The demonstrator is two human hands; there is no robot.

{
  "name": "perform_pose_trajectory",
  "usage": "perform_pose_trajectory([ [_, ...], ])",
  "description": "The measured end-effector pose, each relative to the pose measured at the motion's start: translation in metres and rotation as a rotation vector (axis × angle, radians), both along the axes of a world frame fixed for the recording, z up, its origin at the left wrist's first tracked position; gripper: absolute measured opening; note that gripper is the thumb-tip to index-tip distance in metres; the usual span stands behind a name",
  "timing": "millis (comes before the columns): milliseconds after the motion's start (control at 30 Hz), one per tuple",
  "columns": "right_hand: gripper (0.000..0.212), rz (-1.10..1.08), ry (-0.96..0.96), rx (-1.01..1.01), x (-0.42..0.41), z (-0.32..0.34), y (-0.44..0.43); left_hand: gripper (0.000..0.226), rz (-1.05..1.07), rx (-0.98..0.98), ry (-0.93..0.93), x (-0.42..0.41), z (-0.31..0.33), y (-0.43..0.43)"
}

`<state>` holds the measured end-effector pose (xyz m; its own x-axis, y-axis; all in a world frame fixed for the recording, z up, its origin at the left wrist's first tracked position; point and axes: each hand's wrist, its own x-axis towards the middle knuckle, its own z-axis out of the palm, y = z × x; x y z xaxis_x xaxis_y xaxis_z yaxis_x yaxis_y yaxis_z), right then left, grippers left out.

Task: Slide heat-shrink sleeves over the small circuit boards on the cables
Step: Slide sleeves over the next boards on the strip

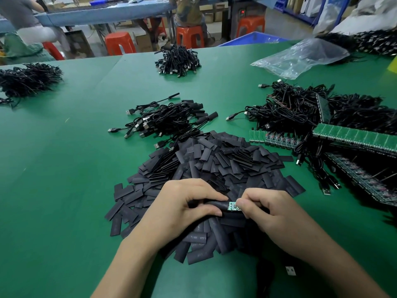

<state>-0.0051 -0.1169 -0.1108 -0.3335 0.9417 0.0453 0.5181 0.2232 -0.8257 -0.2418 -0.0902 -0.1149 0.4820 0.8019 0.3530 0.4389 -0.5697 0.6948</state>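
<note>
My left hand (184,203) pinches a black heat-shrink sleeve (217,204) between thumb and fingers. My right hand (266,209) pinches a small green circuit board (233,206) at its right end. The board's left part sits inside the sleeve's mouth; a short green stretch shows between my hands. Both hands hover over a big heap of flat black sleeves (210,166) on the green table (64,168). The board's cable is hidden under my right hand.
A pile of sleeved USB cables (169,120) lies behind the heap. Cables with bare boards and green board strips (354,136) fill the right side. More cable bundles (178,61) (28,79) and a clear plastic bag (300,57) sit farther back. People and orange stools are beyond the table.
</note>
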Motion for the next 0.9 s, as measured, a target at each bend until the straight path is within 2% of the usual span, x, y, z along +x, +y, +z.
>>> perform_pose_trajectory([
  [133,0.036,-0.005,0.012,-0.035,0.0,-0.002,0.0,0.021,0.021,0.09,0.059,0.002,0.001,-0.002],
  [567,0.038,-0.04,0.071,-0.141,0.002,-0.002,0.002,0.022,0.035,0.142,0.087,0.006,0.002,-0.004],
  [900,0.037,-0.071,0.015,-0.024,-0.005,-0.003,-0.003,0.025,0.107,0.119,0.064,0.014,-0.004,-0.008],
])
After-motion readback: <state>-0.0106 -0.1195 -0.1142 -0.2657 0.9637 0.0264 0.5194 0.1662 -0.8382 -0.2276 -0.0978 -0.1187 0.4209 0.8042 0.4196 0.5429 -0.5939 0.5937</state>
